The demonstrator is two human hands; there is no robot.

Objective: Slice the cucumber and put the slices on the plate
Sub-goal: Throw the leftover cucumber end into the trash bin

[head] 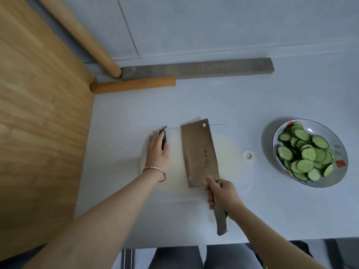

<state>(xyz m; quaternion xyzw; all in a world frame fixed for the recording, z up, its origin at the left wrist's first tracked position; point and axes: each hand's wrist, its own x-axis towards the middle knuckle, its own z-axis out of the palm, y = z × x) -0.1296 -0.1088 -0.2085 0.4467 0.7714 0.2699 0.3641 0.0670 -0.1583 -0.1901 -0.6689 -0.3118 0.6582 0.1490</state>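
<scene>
**Fig.** R hand (221,195) is wrapped fully round the handle of the cleaver (200,152), index finger up by the blade heel. Grip is closed tight and holds nothing else. The blade reaches fwd from this grip, broad face up, over the white cutting board (231,144). It is blurred, so contact w/ the board cannot be told.

L hand (158,150), left of the blade, has fingers straight and together. They lie against a short dark cucumber stub (164,139) at its far-right edge, touching but not curled round it.

Well right of the R grip is the plate (328,181), heaped w/ slices (307,152). No loose slices show on the board.

Step, as judged: slicing nearly done, only the stub uncut. The next move needs the L fingers to pin the stub w/ tips tucked back, and the blade turned edge-down just beside them. The stub is short, so there is little margin and it may roll.
</scene>
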